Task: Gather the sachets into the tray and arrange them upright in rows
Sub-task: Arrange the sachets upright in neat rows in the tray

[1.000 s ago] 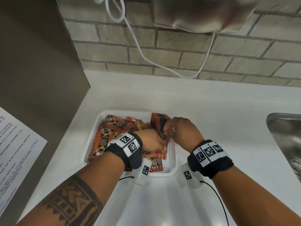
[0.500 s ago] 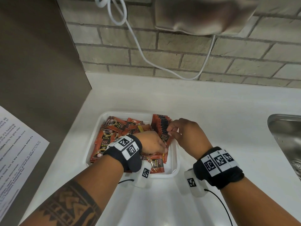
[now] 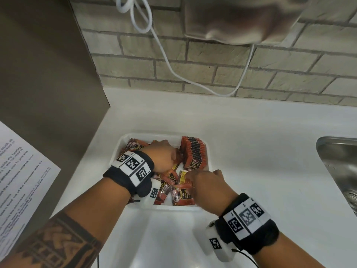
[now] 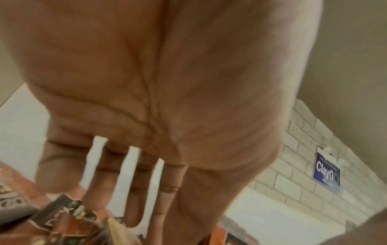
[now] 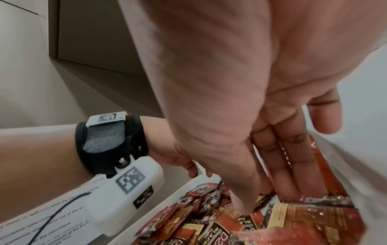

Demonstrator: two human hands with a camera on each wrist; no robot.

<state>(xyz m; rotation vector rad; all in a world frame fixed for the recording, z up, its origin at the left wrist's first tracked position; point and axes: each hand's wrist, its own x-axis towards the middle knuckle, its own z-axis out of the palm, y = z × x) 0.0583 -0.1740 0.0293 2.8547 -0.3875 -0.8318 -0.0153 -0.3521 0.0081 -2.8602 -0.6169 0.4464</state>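
Fingers of the right hand [image 3: 207, 185] point down and touch the loose coffee sachets [image 3: 178, 192] lying flat at the near end of the white tray [image 3: 209, 161], just near of the upright row [image 3: 194, 153], but I cannot tell if they pinch one, while the left hand [image 3: 161, 157] reaches with straight fingers into the far left pile.

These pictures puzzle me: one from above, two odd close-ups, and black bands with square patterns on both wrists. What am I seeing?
No machine here: a person works with bare hands. The top picture comes from a camera on the head; the close-ups come from small cameras strapped under each wrist, looking along the palm. The patterned bands are part of that gear. A white tray sits on a white counter, with a metal sink to the right. One row of sachets already stands upright; loose sachets lie jumbled. The left hand and right hand both reach into the pile with fingers straight; neither clearly holds one.
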